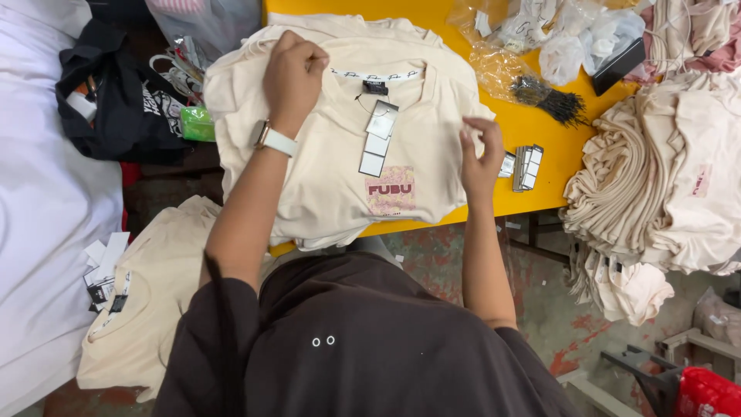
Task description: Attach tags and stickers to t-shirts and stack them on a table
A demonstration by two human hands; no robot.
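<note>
Cream folded T-shirt (340,154) with a pink chest print and hanging tags (377,139) lies at centre frame on the yellow table (540,139), collar toward the top, long axis vertical. Left hand (293,73) presses its shoulder, fingers curled, apparently gripping fabric; right hand (480,154) pinches its right edge.

Folded cream T-shirt (340,147) on yellow table (540,123), both hands on it.
Left hand (293,77) presses the shoulder; right hand (480,158) pinches the right edge. Hang tags (377,140) dangle from the collar.
</note>
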